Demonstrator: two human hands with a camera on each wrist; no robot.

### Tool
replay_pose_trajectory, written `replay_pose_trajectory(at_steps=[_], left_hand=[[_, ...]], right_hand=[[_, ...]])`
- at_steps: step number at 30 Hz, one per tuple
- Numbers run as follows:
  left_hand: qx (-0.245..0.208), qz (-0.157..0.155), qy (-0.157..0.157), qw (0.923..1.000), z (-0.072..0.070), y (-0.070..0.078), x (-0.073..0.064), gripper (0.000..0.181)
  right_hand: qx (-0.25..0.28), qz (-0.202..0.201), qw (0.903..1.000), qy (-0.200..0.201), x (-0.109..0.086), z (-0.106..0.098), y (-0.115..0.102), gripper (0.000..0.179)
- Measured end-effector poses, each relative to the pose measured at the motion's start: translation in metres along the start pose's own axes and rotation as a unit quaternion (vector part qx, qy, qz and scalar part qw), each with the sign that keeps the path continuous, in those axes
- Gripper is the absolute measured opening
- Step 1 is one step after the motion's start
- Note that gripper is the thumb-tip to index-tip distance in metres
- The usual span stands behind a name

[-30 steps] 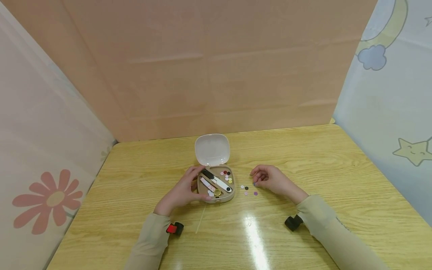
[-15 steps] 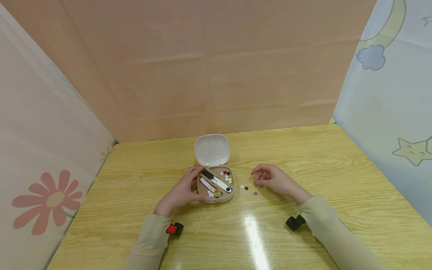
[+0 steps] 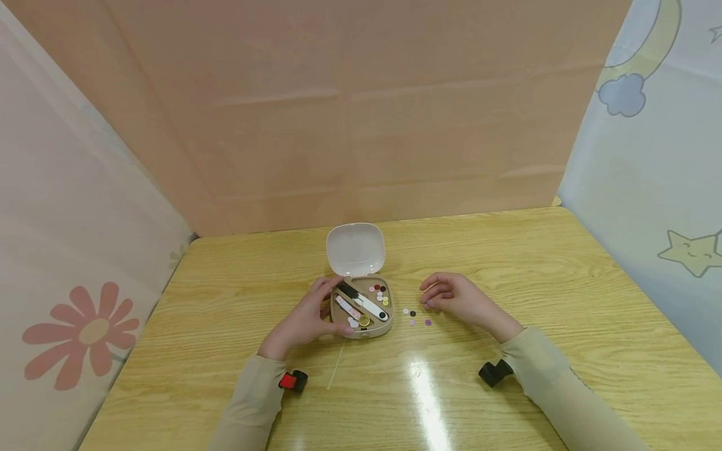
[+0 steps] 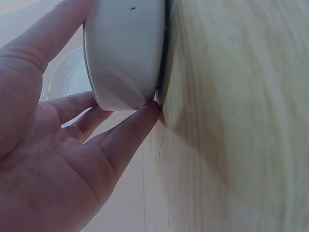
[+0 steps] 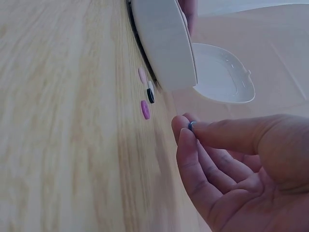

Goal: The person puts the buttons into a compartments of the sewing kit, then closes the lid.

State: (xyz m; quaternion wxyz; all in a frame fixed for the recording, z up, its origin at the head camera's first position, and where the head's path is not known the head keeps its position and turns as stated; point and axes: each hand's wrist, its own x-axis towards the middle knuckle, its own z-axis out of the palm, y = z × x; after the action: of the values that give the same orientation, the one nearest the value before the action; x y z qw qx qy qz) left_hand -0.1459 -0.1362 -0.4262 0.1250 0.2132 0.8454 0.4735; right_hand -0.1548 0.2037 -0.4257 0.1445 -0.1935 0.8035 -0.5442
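Observation:
A small beige sewing box [image 3: 369, 334] stands on the table with its white lid [image 3: 355, 249] tipped back. My left hand [image 3: 299, 322] holds it by the left side, thumb at the front and fingers towards the back. Between thumb and fingertips of my right hand [image 3: 462, 304], a small blue button [image 5: 191, 125] is pinched, its edge visible in the right wrist view. Left of that hand lie a white button [image 3: 405, 311], a black button [image 3: 413, 314], a pink button [image 3: 412, 323] and a purple button [image 3: 428, 322].
Inside the box are a white tool with a black end [image 3: 366, 304], a patterned strip [image 3: 346, 308], a gold round piece [image 3: 364, 321] and several buttons in the back-right compartment. A thin pale stick [image 3: 335, 368] lies in front of it on the wooden table [image 3: 225, 294].
My right hand has risen a little off the table with the blue button, which showed at the fingertips a second ago. My left hand and the box stay in place.

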Motion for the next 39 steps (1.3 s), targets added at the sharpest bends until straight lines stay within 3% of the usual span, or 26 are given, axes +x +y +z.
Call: replay_pose_trajectory(at_steps=[10,24,33,39], left_hand=[[0.005,-0.002,-0.001,1.0000,-0.001,-0.003,0.001,0.100],[-0.006,-0.001,0.003,1.0000,0.000,0.001,0.000,0.097],[-0.032,-0.001,-0.004,0.9995,-0.005,0.032,-0.010,0.094],[-0.033,-0.001,-0.003,0.9994,-0.006,0.036,-0.011,0.094]], right_hand=[[0.055,0.010,0.9984,0.001,0.002,0.001,-0.002,0.029],[0.089,0.023,0.9957,0.006,0.011,0.004,-0.007,0.032],[0.091,0.016,0.9957,0.003,0.017,0.005,-0.014,0.034],[0.099,0.010,0.9950,0.003,0.024,0.007,-0.015,0.034]])
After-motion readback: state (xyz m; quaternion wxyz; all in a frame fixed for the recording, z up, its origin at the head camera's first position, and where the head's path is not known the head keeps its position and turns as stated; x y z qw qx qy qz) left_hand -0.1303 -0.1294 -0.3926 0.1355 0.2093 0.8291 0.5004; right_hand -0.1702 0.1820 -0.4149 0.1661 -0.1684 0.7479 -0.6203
